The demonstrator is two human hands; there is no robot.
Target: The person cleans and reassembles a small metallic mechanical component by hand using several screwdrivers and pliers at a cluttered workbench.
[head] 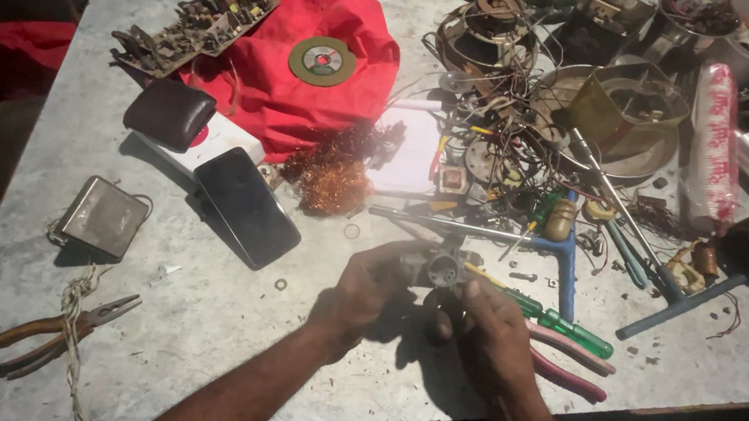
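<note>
A small grey cast-metal part (439,268), judged rigid, dense and sharp-edged, is pinched between left hand (368,291) and right hand (486,333) near the worktop's (202,334) front edge, best held by its body.

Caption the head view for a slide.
Both hands, left hand and right hand, hold a small metal part over a cluttered workbench.

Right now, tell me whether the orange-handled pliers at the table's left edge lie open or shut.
Open: the pliers lie flat with handles spread apart and jaws slightly parted, white cord draped across them.
</note>
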